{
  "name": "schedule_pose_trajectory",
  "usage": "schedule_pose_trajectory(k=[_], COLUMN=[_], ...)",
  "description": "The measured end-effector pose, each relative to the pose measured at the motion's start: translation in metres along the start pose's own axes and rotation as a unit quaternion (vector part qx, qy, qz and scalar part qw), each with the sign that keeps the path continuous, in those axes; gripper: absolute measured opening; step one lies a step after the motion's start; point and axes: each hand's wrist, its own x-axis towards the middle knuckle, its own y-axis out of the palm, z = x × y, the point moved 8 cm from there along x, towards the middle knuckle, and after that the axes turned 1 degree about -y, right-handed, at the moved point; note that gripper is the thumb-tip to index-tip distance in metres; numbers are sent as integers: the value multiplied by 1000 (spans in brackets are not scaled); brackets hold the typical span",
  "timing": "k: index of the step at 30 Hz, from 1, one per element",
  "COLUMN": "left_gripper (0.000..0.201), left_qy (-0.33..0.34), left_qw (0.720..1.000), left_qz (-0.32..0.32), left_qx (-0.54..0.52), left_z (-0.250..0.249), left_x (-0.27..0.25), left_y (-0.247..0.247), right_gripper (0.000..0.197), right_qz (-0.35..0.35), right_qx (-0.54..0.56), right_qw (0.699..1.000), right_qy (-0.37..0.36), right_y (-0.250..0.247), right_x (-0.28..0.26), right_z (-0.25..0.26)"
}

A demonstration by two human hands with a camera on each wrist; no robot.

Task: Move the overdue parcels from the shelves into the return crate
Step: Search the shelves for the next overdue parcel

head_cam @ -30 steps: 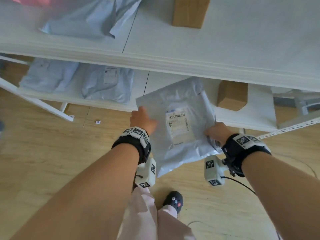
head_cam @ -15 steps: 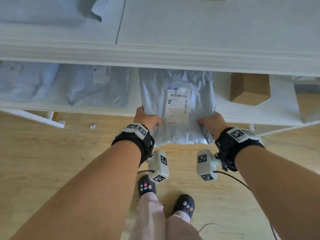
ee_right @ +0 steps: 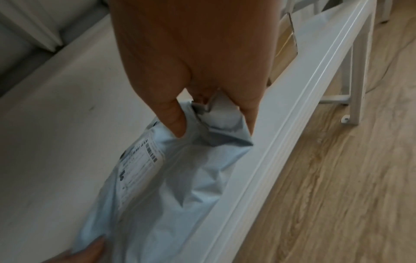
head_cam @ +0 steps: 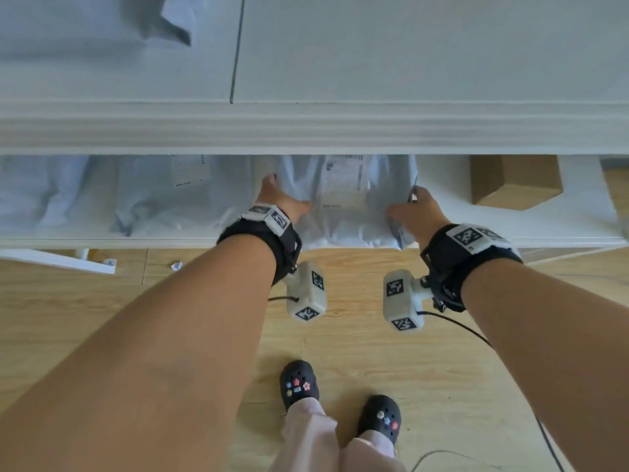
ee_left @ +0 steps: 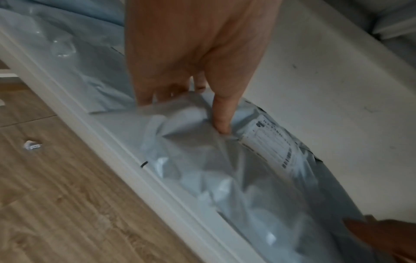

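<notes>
A grey poly mailer parcel with a white label lies on the lower shelf, its near edge overhanging the front. My left hand pinches its left edge, and in the left wrist view the thumb presses on top of the parcel while the fingers curl under it. My right hand pinches the right corner, and the right wrist view shows that corner of the parcel bunched between thumb and fingers. The far part of the parcel is hidden under the upper shelf. No crate is in view.
Two more grey mailers lie on the lower shelf to the left. A brown cardboard box stands to the right. Another mailer sits on the upper shelf. A paper scrap and a cable lie on the wooden floor.
Both hands have carried the parcel forward from in front of the shelf onto the lower shelf, and it now lies flatter and deeper under the upper shelf. My view has tilted down.
</notes>
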Motion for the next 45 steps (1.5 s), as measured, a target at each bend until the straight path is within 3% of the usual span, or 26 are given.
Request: schedule_pose_trajectory(k=[3, 6, 10, 13, 19, 27, 31, 35, 39, 42, 45], left_gripper=[100, 100, 75, 68, 54, 41, 37, 38, 41, 52, 83], left_qy=[-32, -68, -18, 21, 47, 48, 57, 47, 24, 26, 94], left_qw=[999, 997, 999, 999, 993, 991, 989, 988, 994, 997, 989], left_qz=[-23, -17, 0, 43, 105, 76, 49, 49, 37, 55, 86], left_qx=[23, 44, 34, 18, -40, -94, -124, -138, -103, -38, 73], left_z=[5, 27, 12, -18, -70, -86, -94, -89, -76, -80, -103], left_x=[0, -15, -34, -47, -72, -52, -31, -24, -39, -68, -109], left_y=[-6, 13, 50, 90, 177, 241, 252, 261, 259, 253, 247], right_gripper=[70, 65, 54, 47, 41, 88, 112, 104, 101, 99, 98], right_qz=[-4, -25, -50, -72, -173, -230, -221, -199, -134, -77, -4], right_qx=[-1, -9, -50, -123, -252, -321, -300, -280, -311, -322, -341], right_qw=[1000, 999, 997, 990, 946, 915, 926, 938, 940, 942, 939], right_qy=[6, 22, 11, -13, -111, -86, -56, -37, -44, -54, -40], right_y=[-2, -16, -44, -77, -156, -200, -203, -200, -201, -208, -214], right_x=[9, 10, 8, 6, 10, 62, 100, 114, 94, 60, 24], right_z=[-2, -22, -41, -44, -48, -60, -55, -53, -65, -80, -89])
